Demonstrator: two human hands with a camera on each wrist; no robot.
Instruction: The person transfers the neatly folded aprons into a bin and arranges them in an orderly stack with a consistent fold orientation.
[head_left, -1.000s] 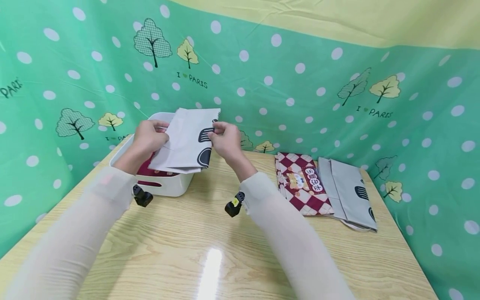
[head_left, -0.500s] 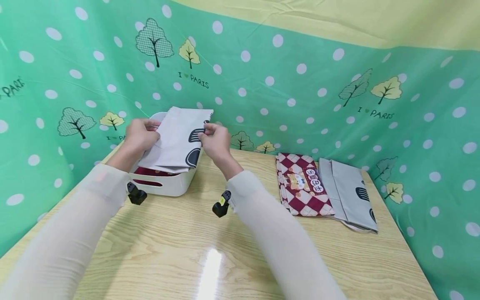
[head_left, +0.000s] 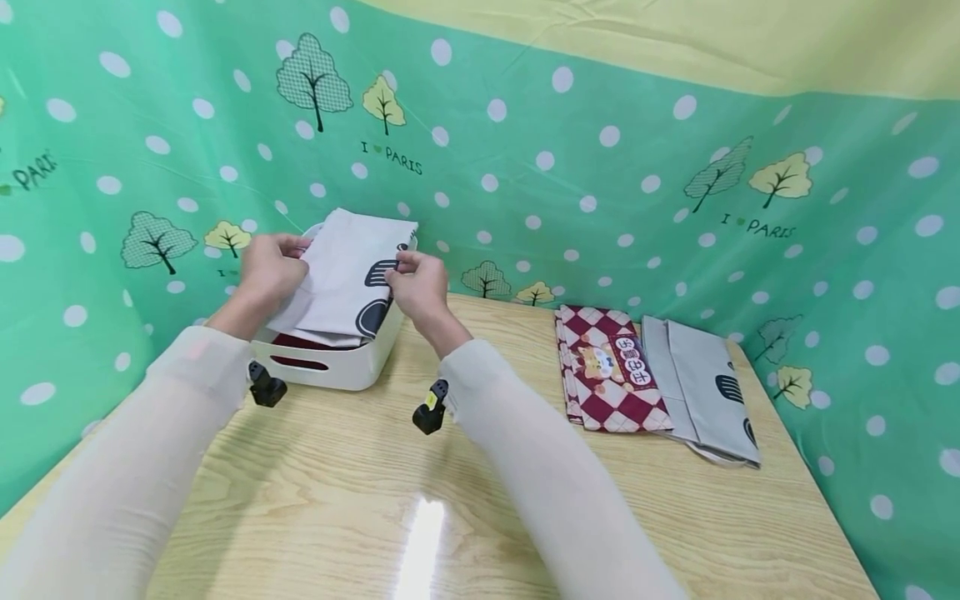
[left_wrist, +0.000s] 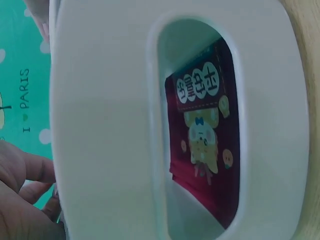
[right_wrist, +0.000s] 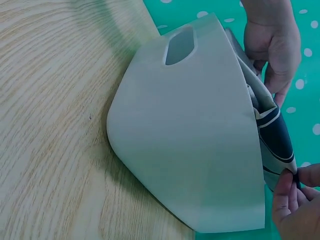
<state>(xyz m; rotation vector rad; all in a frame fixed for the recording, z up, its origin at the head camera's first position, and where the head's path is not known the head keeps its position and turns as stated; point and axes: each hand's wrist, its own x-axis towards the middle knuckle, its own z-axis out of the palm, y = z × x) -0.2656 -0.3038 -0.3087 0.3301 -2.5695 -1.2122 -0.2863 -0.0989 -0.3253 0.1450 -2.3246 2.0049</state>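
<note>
Folded grey-white cloth with black printed shapes (head_left: 333,275) lies across the top of a white plastic basket (head_left: 345,373). My left hand (head_left: 272,271) grips its left edge, thumb on top. My right hand (head_left: 422,287) pinches its right edge beside the black print. In the right wrist view, the right fingertips (right_wrist: 286,187) pinch a dark-printed corner at the basket's rim. Dark red cloth (left_wrist: 202,135) with a cartoon animal and a lettered patch shows through the basket's handle slot in the left wrist view.
On the table's right side lies a folded red-and-white checked cloth (head_left: 611,367) with a cartoon animal. It overlaps a folded grey cloth (head_left: 705,392) with black print. A green polka-dot curtain (head_left: 480,125) hangs behind the wooden table (head_left: 360,475).
Both hands have moved left and slightly down with the grey-white cloth, which now covers more of the basket's opening. The two folded cloths on the right have stayed put.
</note>
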